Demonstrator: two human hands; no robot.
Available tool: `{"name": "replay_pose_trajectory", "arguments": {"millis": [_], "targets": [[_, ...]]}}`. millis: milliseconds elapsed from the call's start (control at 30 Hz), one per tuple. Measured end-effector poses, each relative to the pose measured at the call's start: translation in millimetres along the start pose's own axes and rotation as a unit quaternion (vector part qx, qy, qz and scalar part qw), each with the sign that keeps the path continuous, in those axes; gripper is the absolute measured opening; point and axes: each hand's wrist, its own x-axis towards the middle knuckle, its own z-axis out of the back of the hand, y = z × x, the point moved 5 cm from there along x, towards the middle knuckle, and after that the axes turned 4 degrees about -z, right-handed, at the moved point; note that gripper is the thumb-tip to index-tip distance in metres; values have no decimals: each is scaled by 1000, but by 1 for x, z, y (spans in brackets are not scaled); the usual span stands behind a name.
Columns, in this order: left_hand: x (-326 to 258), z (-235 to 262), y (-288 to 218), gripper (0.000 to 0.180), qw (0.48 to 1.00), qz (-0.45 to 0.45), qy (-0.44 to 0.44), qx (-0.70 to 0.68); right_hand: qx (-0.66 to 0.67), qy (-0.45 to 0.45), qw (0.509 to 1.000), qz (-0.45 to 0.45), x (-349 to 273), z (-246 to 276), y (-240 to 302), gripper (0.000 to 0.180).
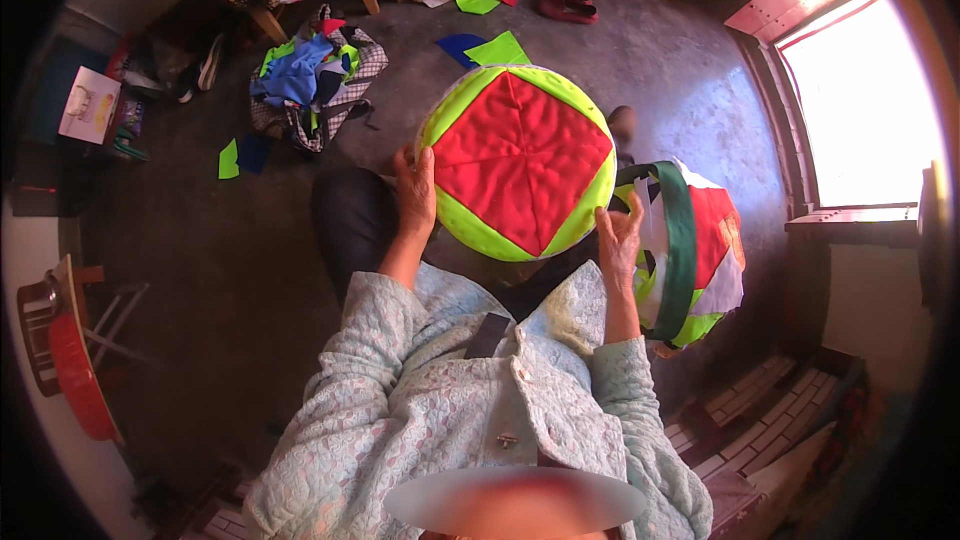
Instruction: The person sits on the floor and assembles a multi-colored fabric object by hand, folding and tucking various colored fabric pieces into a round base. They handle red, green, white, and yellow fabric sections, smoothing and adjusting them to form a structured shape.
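- Checked bag (371,60) of cloth scraps (292,75) on floor (220,280).
- Left hand (413,190) pinching the rim of a round red-and-lime cloth piece (525,165), between both hands.
- Right hand (621,232) at its rim, fingers parted; gripping, I cannot tell.
- Patchwork bag (712,225).

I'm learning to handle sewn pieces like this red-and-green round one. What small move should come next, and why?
I'd probably settle the right hand more fully on the rim of the round patchwork piece. The left hand holds its left edge, while the right hand is at the lower right with fingers partly spread; whether it grips is unclear.
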Motion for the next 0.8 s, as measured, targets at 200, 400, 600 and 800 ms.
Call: {"name": "replay_pose_trajectory", "arguments": {"millis": [200, 400, 600, 800], "targets": [[-14, -7, -39, 62, 919, -292, -24, 265, -243, -67, 939, 234, -1, 2, 72, 65], [-19, -20, -48, 64, 866, -326, 76, 371, -296, 147, 857, 395, -23, -79, 101, 68], [-18, -24, -60, 68, 828, -325, 99, 446, -361, 93, 828, 419, 38, -73, 105, 65], [-12, -34, -68, 71, 796, -323, 135, 493, -229, 102, 929, 273, 98, -50, 77, 59]]}}
